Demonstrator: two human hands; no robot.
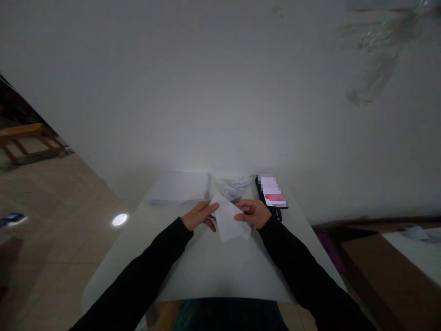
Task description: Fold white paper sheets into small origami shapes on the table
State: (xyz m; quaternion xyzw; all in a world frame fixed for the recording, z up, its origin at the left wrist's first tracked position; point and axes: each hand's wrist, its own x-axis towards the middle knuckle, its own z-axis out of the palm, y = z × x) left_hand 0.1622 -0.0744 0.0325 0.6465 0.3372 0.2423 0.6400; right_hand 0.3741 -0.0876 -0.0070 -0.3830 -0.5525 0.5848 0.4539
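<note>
A folded piece of white paper (229,223) is held up over the table between my two hands. My left hand (201,215) pinches its upper left edge, thumb on the near face. On the right side, my right hand (253,214) grips the paper with the thumb in front and the fingers behind. Just beyond the hands lie some folded or crumpled white papers (237,186), partly covered by the held sheet. A stack of white paper (179,186) sits at the back left of the table, close to my left hand.
A phone (272,191) with a lit screen lies at the back right of the white table (220,276), near my right wrist. The wall (220,92) rises behind the table. A cardboard box (389,271) stands at the right, a wooden stool (27,133) far left.
</note>
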